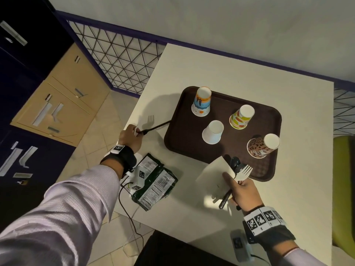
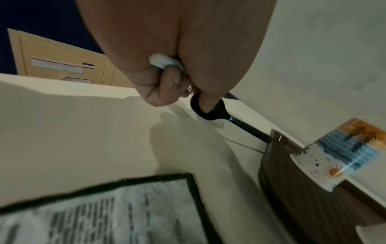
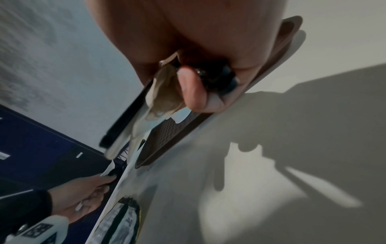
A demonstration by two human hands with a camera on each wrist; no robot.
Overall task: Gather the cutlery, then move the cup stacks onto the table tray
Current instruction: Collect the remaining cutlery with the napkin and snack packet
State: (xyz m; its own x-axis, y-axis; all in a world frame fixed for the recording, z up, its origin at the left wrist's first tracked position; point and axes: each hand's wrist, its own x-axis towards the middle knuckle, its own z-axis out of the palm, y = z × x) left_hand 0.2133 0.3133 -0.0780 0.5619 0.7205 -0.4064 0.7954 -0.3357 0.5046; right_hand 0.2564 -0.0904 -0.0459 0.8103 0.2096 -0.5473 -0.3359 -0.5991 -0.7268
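Note:
My left hand [image 1: 136,131] is at the table's left edge, fingers curled round a white utensil end [image 2: 165,62] and pinching the bowl of a black spoon [image 2: 211,110]. The spoon's handle [image 1: 156,127] reaches to the brown tray [image 1: 182,116]. My right hand [image 1: 237,187] grips a bundle at the tray's near corner: a white fork [image 1: 243,172], a black spoon [image 1: 235,163] and a white napkin [image 1: 212,175]. Upside-down cups stand on the tray: blue-orange [image 1: 201,102], yellow-green [image 1: 241,118], white [image 1: 213,132] and leopard-print [image 1: 262,146].
A dark snack packet [image 1: 154,181] lies on the white table [image 1: 249,77] between my hands. A cable [image 1: 126,206] hangs off the table's left edge. A green chair [image 1: 343,189] stands to the right, and cabinets [image 1: 63,96] to the left.

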